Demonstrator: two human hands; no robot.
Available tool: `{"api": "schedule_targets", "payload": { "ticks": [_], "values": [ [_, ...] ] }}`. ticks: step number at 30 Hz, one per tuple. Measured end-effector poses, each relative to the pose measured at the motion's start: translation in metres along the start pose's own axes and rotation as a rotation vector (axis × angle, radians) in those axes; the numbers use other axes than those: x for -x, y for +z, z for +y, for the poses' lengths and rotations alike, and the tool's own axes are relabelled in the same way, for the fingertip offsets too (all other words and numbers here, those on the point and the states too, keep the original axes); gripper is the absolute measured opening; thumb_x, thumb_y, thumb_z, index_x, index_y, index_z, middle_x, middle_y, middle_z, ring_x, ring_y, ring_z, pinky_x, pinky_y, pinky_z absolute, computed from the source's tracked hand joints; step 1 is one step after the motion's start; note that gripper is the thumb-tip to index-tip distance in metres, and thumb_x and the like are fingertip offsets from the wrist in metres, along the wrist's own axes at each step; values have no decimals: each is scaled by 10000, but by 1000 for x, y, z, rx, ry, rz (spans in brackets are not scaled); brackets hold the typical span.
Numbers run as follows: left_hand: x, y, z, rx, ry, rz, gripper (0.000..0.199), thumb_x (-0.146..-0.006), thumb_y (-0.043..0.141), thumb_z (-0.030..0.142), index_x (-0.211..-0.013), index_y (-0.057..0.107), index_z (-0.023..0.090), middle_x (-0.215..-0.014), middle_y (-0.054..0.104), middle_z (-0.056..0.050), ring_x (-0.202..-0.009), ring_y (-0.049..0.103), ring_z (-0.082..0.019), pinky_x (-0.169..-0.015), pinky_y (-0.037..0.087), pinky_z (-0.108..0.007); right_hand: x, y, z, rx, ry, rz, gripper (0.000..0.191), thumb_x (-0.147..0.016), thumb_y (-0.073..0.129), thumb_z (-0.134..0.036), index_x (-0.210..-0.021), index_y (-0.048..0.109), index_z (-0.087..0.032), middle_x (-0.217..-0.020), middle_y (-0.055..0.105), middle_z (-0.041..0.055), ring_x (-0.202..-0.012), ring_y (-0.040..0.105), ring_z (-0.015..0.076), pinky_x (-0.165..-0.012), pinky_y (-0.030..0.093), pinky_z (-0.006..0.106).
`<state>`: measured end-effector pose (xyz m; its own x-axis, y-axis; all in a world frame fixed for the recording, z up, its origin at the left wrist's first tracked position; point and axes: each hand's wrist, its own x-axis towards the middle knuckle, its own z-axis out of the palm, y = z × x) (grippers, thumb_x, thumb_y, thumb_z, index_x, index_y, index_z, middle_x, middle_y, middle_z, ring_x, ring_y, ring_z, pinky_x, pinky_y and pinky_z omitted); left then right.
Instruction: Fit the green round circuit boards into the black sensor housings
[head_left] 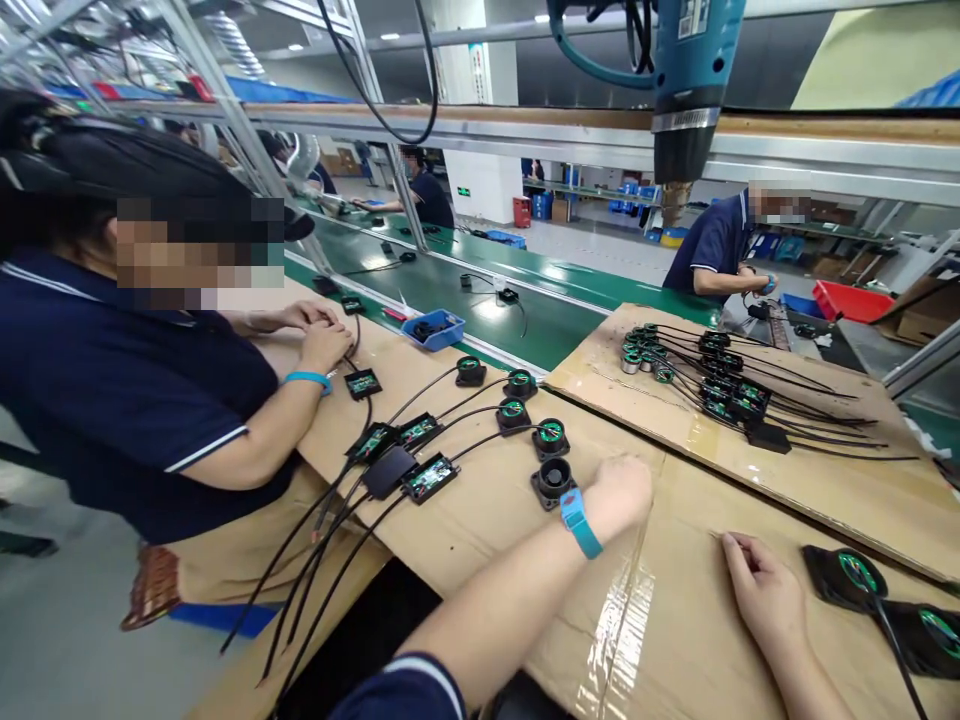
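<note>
My left hand (624, 492), a blue band on its wrist, is closed over the cardboard-covered table (517, 550); its fingers are mostly hidden and slightly blurred. Just left of it sits a black square housing (555, 480) with a round hollow centre. Beyond that stand several similar housings with green circuit boards (551, 435), cabled to open black boxes (431, 478). Low over the cardboard on the right, my right hand (765, 595) has its fingers curled and thumb drawn in. Whether either hand holds something small cannot be seen. Right of it lies another black housing (847, 575) with a round green board.
A co-worker (135, 360) sits close on the left, handling a cabled part. A raised board (600, 385) bears several cabled assemblies (727, 380). Behind run a green conveyor (480, 310) and a blue bin (433, 330). A teal heat gun (686, 90) hangs overhead.
</note>
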<state>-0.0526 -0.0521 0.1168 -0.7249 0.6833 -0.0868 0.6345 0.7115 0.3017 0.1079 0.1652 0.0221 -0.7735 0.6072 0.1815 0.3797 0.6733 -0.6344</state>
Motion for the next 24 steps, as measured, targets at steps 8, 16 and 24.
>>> {"api": "schedule_targets", "payload": {
  "ticks": [8, 16, 24],
  "values": [
    [8, 53, 10, 347, 6, 333, 288, -1019, 399, 346, -1037, 620, 163, -1050, 669, -162, -1067, 622, -292, -976, 507, -445, -67, -10, -87, 159, -513, 162, 353, -987, 498, -415, -974, 758, -176, -1023, 764, 124, -966, 682, 263, -963, 504, 413],
    [-8, 74, -5, 537, 142, 419, 433, -1002, 426, 547, -1112, 588, 161, -1048, 634, -147, -1054, 585, -325, -935, 494, -517, -209, 67, -173, 619, -421, -49, 525, -939, 624, -325, -1454, 543, -263, -1359, 576, 150, -1242, 475, 323, -1010, 396, 460],
    [-9, 72, -5, 534, 118, 343, 648, -857, 580, 732, -1175, 566, 168, -1150, 620, -151, -1105, 555, -361, -972, 447, -561, -249, 112, -194, 701, -284, -66, 475, -1014, 533, -415, -1410, 513, -153, -1315, 516, 231, -1232, 482, 353, -1017, 372, 516]
  ]
}}
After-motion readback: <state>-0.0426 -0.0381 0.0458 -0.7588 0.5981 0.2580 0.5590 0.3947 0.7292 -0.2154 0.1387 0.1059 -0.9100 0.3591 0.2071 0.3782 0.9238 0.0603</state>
